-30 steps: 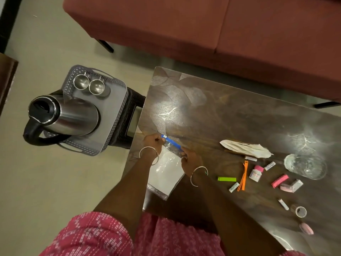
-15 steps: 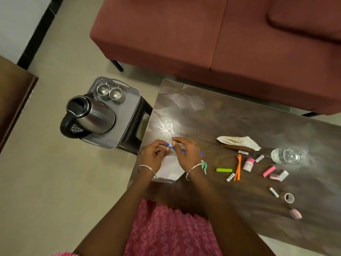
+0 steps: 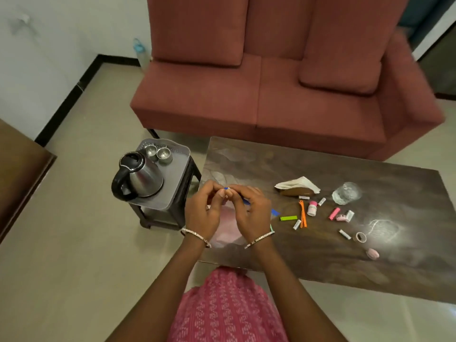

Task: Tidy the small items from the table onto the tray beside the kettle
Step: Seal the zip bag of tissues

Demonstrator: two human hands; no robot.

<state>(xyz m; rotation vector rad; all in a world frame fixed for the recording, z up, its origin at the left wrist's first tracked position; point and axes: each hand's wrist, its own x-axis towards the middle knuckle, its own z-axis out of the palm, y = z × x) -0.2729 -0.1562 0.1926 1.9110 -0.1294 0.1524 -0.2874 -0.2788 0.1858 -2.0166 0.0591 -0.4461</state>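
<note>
L hand (image 3: 202, 212) & R hand (image 3: 253, 213) fingers curled, pinched blue top of clear zip bag (image 3: 228, 227) over surface (image 3: 271, 164), contents unclear, tray (image 3: 179, 169) held kettle (image 3: 139, 180) + 2 steel cups (image 3: 163, 154), small items (image 3: 312, 209) lay scattered on surface, R of hands

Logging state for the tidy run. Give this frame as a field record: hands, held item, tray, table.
left hand: pinches zip bag top edge
right hand: pinches same edge
zip bag: clear, blue strip, at table left end
tray: holds kettle, two steel cups
table: small items scattered right of hands; glass, tissue too
</note>
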